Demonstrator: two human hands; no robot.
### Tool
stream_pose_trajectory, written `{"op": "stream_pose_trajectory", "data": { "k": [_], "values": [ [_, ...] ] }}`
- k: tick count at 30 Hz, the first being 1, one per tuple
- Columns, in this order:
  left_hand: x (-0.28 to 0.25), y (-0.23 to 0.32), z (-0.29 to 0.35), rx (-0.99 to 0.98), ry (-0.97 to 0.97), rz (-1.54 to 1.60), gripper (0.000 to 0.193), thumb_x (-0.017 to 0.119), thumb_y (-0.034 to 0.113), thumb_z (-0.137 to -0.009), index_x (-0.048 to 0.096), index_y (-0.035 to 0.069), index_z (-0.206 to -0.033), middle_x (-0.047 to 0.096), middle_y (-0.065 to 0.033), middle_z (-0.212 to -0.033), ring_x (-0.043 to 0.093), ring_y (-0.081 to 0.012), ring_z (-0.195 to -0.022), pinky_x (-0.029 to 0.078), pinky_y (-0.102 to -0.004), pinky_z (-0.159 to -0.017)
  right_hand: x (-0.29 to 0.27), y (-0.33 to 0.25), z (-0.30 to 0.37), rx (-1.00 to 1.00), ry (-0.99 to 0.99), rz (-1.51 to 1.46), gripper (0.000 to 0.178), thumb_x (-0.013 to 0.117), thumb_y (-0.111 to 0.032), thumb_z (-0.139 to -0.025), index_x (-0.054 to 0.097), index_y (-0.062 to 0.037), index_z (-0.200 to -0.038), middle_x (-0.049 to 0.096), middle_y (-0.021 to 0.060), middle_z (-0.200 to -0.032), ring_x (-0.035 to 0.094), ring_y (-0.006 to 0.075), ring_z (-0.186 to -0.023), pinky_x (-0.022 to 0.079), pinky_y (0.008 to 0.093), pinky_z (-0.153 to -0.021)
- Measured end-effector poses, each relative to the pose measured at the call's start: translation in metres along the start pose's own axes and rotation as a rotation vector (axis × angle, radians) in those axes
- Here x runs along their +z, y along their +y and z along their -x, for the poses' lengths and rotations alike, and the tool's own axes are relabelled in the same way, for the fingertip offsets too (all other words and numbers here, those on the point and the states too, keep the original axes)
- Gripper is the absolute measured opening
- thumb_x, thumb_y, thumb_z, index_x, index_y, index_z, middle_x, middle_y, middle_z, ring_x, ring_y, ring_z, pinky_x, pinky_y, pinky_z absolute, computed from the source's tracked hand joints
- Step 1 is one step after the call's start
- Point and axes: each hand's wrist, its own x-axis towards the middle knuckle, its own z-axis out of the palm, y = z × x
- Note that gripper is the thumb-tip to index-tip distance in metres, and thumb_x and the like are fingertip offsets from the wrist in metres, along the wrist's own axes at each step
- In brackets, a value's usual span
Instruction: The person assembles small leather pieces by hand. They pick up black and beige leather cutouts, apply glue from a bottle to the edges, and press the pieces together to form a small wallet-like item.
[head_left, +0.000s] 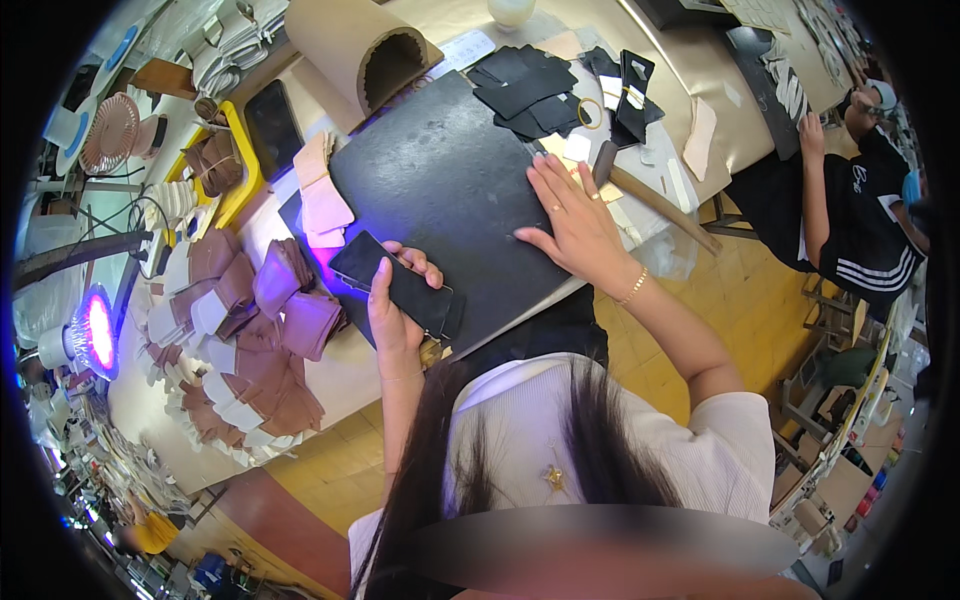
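Note:
My left hand (398, 322) is wrapped round a dark smartphone (402, 290) and holds it above the near left part of a black board (430, 150). My right hand (580, 225) lies flat at the board's right edge, its fingers stretched out. Just beyond those fingertips are a hammer (665, 208) with a wooden handle and small pale pieces. Light pink cut pieces (322, 195) overlap along the left edge of the board, close to the phone. Black cut pieces (522, 90) are piled at its far end.
Stacks of brown and whitish cut pieces (265, 375) cover the table on the left, near a glowing lamp (98, 330). Behind them is a yellow tray (250, 155). A large tan roll (345, 45) lies at the back. Another person (860, 220) is at the right.

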Motion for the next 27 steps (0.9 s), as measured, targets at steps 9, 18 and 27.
{"op": "stream_pose_trajectory", "data": {
  "k": [9,18,27],
  "values": [
    [-0.002,0.000,-0.001,-0.018,0.028,0.020,0.026,0.056,0.026,-0.100,0.052,0.007,-0.117,0.055,-0.0128,-0.090,0.055,-0.0254,-0.079,0.049,-0.0382,-0.073,-0.002,0.014,-0.011,-0.219,0.066,-0.033,0.047,0.067,-0.029,-0.089,0.059,-0.0042,-0.129,0.057,0.0089,-0.134,0.047,0.0218,-0.133,0.031,0.0465,-0.113],
    [-0.002,0.000,-0.001,-0.016,0.016,0.000,0.027,0.054,0.027,-0.100,0.051,0.007,-0.119,0.053,-0.0131,-0.091,0.054,-0.0247,-0.079,0.046,-0.0370,-0.073,0.000,0.013,-0.038,-0.211,0.200,-0.171,0.023,0.073,-0.007,-0.081,0.065,-0.0063,-0.102,0.065,0.0036,-0.092,0.060,0.0209,-0.091,0.042,0.0361,-0.083],
    [-0.001,0.000,-0.002,-0.025,0.024,-0.007,0.028,0.052,0.028,-0.101,0.049,0.007,-0.120,0.052,-0.0125,-0.090,0.053,-0.0239,-0.079,0.045,-0.0363,-0.073,-0.009,0.034,-0.033,0.020,0.218,-0.456,0.028,0.071,-0.003,-0.083,0.063,-0.0074,-0.109,0.063,0.0068,-0.088,0.058,0.0253,-0.086,0.043,0.0372,-0.084]
  ]
}}
